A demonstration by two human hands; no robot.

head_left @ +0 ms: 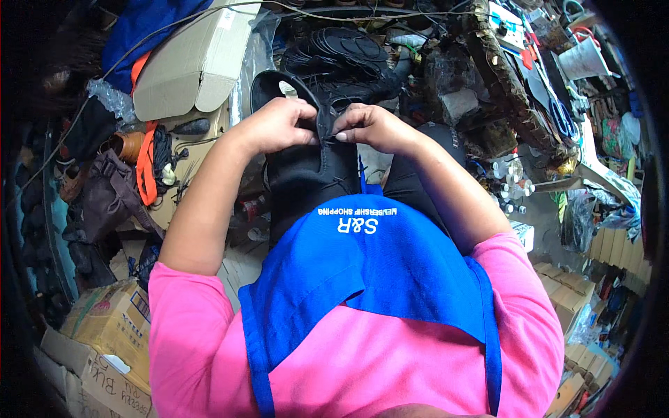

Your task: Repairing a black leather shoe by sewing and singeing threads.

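In front of my lap is a black item (324, 120) that looks like a shoe part, with a curved rim (263, 85) and a small whitish label on its inner side. My left hand (282, 125) pinches its edge from the left, fingers bent. From the right, my right hand (373, 127) grips the same edge between thumb and fingers. The two hands are close together, just apart. A dark seam or cord runs down below the fingertips; what exactly it is I cannot make out.
Beyond my hands lies a coiled heap of black cord-like material (334, 59). At upper left leans a cardboard piece (198, 63), with an orange strap (146, 164) nearer. Cardboard boxes (111, 320) stand at lower left. Small bottles (512, 174) cluster on the right.
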